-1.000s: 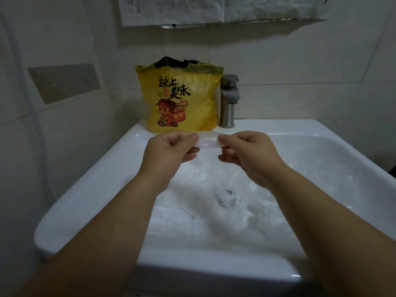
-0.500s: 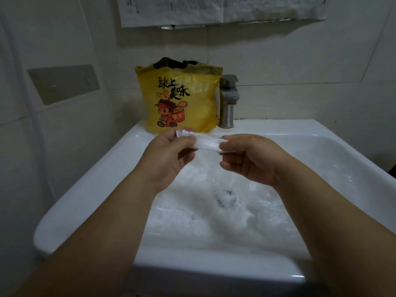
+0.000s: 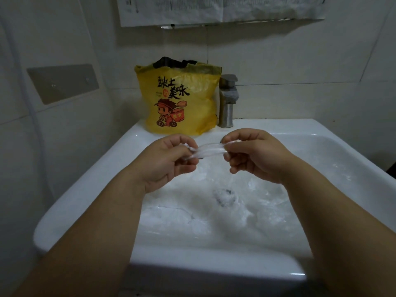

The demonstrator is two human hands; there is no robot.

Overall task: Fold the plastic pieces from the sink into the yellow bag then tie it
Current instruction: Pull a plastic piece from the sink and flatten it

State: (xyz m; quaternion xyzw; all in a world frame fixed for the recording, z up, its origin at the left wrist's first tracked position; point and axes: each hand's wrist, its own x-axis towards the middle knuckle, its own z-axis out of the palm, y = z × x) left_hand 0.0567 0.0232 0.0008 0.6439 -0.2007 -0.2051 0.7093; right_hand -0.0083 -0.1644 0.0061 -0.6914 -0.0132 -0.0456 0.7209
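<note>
Two hands stretch a clear plastic piece (image 3: 209,150) above a white sink (image 3: 90,189).

The left hand (image 3: 169,161) and right hand (image 3: 257,155) each pinch one end, fingers curled tight. Behind them, on the sink's back ledge beside the tap (image 3: 228,101), stands the yellow bag (image 3: 179,97), printed with black Chinese characters, seemingly "美味", and a cartoon delivery rider. More plastic lies in the basin.

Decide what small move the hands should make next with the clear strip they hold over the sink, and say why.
Probably fold it once more, bringing the right hand across to the left hand. The plastic piece is stretched between them as a long strip, too loose to tuck neatly into the yellow bag behind.
</note>
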